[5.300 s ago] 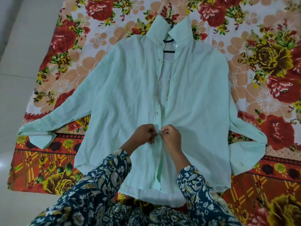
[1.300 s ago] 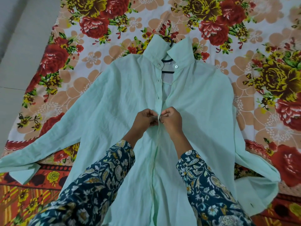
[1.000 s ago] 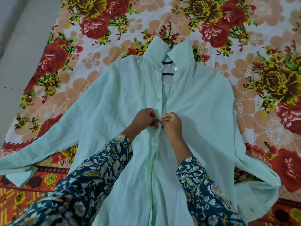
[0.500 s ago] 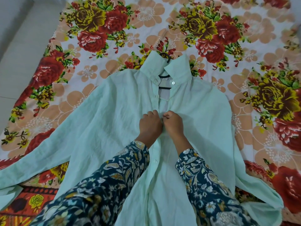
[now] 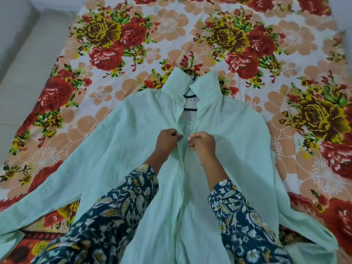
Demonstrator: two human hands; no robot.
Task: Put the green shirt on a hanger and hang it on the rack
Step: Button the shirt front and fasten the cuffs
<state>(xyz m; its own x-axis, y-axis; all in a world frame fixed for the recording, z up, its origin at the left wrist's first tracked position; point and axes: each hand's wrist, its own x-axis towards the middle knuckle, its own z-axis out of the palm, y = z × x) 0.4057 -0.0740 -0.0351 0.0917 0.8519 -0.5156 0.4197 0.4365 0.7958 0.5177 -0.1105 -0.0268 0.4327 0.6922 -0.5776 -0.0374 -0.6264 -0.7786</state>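
The green shirt (image 5: 238,149), centre of frame, lies flat on a floral sheet (image 5: 114,44), a black hanger (image 5: 190,109) inside its collar. The left hand (image 5: 165,141) and right hand (image 5: 202,143) meet at mid-chest, each grip pinching one front edge.

Head camera; steep downward-forward look; close over green shirt (image 5: 238,149); floral sheet (image 5: 171,35) beyond.
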